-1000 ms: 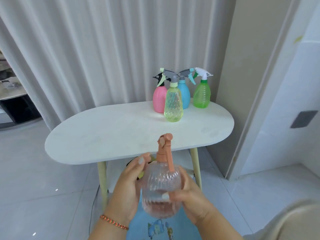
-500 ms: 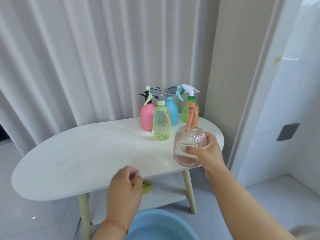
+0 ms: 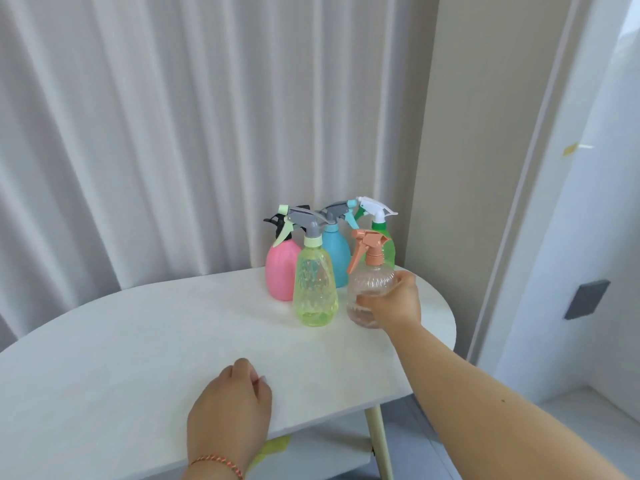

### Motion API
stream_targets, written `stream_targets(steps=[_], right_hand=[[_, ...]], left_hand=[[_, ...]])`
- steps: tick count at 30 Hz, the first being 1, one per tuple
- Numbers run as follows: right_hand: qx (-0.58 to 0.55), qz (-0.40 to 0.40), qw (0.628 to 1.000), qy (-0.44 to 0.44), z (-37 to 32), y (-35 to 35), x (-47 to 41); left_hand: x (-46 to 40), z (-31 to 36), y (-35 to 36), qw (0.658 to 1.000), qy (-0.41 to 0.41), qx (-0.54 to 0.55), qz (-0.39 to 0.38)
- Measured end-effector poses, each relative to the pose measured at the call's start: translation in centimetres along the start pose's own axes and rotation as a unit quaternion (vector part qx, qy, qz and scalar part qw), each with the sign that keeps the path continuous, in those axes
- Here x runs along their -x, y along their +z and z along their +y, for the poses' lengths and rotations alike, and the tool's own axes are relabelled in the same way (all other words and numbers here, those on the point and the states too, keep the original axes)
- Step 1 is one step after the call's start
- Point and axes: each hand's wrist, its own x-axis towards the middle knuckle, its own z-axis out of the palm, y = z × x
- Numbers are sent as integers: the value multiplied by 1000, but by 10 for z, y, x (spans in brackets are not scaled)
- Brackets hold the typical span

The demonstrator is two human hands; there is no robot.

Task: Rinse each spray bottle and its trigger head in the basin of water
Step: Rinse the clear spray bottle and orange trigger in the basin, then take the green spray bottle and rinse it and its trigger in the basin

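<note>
My right hand (image 3: 393,304) grips a clear ribbed spray bottle with an orange trigger head (image 3: 369,282), which stands at the right end of the white oval table (image 3: 138,358). Beside it stands a yellow-green bottle with a grey trigger (image 3: 314,289). Behind are a pink bottle (image 3: 280,271), a blue bottle (image 3: 336,254) and a green bottle with a white trigger (image 3: 382,233). My left hand (image 3: 230,407) rests loosely closed on the table's front edge and holds nothing. The basin is out of view.
White curtains hang behind the table. A beige wall and a white door frame stand close on the right. Below the tabletop are a cream table leg (image 3: 379,441), a lower shelf and a yellow-green scrap (image 3: 273,446).
My right hand carried the orange-topped bottle up from over the basin and onto the table beside the yellow-green bottle. My left hand let go of it and moved to the table edge. The view rose.
</note>
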Motion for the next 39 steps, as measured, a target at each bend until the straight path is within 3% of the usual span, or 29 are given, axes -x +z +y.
stream_targets(steps=[6, 9, 12, 17, 21, 24, 26, 31, 35, 39], right_hand=[[83, 31, 994, -67, 9, 15, -25], [142, 107, 979, -102, 16, 10, -37], [131, 148, 975, -100, 15, -4, -66], [62, 109, 991, -46, -4, -13, -119], [15, 24, 999, -24, -10, -6, -149], [47, -41, 998, -24, -10, -1, -162], [83, -42, 995, -32, -8, 0, -165], [72, 34, 994, -73, 0, -18, -144], [93, 156, 980, -84, 1, -53, -105], [13, 225, 968, -111, -10, -84, -36]], left_hand=[[-4, 3, 6, 999, -26, 0, 23], [-6, -2, 11, 999, -24, 17, 33], [-8, -5, 15, 999, -17, 32, 36], [-8, -9, 18, 998, -1, 40, 47], [-9, -11, 22, 996, 26, 39, 74], [-11, -12, 23, 997, 26, 29, 59], [-11, -10, 23, 998, -3, 34, 45], [-7, -4, 21, 998, -33, 19, 54], [-4, 4, 7, 999, -35, -2, 26], [0, 3, -4, 999, -14, 34, -22]])
